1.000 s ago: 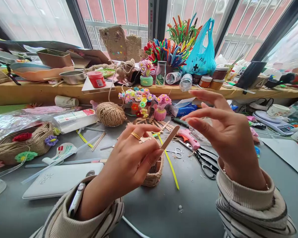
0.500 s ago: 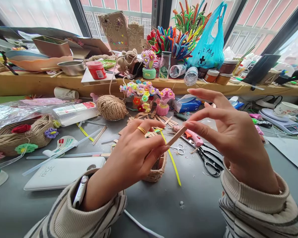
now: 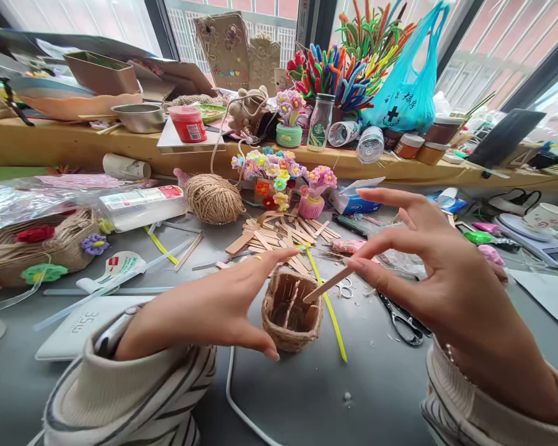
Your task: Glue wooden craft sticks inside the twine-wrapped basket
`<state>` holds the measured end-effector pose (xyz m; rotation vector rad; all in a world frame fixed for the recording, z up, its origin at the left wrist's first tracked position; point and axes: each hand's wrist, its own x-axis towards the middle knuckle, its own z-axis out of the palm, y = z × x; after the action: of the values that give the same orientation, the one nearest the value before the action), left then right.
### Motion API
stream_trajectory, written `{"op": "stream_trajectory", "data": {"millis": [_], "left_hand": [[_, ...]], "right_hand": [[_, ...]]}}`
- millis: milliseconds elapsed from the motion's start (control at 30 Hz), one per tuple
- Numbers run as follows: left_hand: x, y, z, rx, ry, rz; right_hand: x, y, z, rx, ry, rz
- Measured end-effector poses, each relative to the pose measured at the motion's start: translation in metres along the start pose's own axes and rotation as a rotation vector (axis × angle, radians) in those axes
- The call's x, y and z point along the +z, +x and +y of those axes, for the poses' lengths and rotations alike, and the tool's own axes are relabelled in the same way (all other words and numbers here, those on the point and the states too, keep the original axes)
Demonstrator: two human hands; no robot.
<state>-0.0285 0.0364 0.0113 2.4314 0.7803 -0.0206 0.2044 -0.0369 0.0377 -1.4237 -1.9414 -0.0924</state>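
Between thumb and forefinger, my right hand (image 3: 418, 272) pinches one end of a flat wooden craft stick (image 3: 328, 285). The stick's free end points down to the left, over a small twine-wrapped basket (image 3: 292, 339). Inside that basket, an upright divider (image 3: 292, 303) splits the space. My left hand (image 3: 214, 303) is at the basket's left side, thumb and fingers spread apart, holding nothing. I cannot tell whether its fingertips touch the basket. A yellow strip (image 3: 332, 319) lies just right of the basket.
Behind the basket lies a pile of wooden sticks (image 3: 279, 235), with a twine ball (image 3: 215, 198) to its left. Black-handled scissors (image 3: 402, 322) and small scissors (image 3: 345, 287) are on the right. A white power bank (image 3: 69, 331) and a white cable (image 3: 237, 402) lie near my left arm.
My left hand has let go of the craft stick and moved left and down, opening beside the basket. My right hand still holds the stick, now lower. The basket shows more fully.
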Motion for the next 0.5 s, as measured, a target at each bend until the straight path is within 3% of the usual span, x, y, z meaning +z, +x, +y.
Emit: {"op": "stream_trajectory", "data": {"millis": [500], "left_hand": [[0.007, 0.007, 0.001, 0.083, -0.109, 0.047]], "right_hand": [[0.031, -0.002, -0.014, -0.031, -0.046, -0.168]]}}
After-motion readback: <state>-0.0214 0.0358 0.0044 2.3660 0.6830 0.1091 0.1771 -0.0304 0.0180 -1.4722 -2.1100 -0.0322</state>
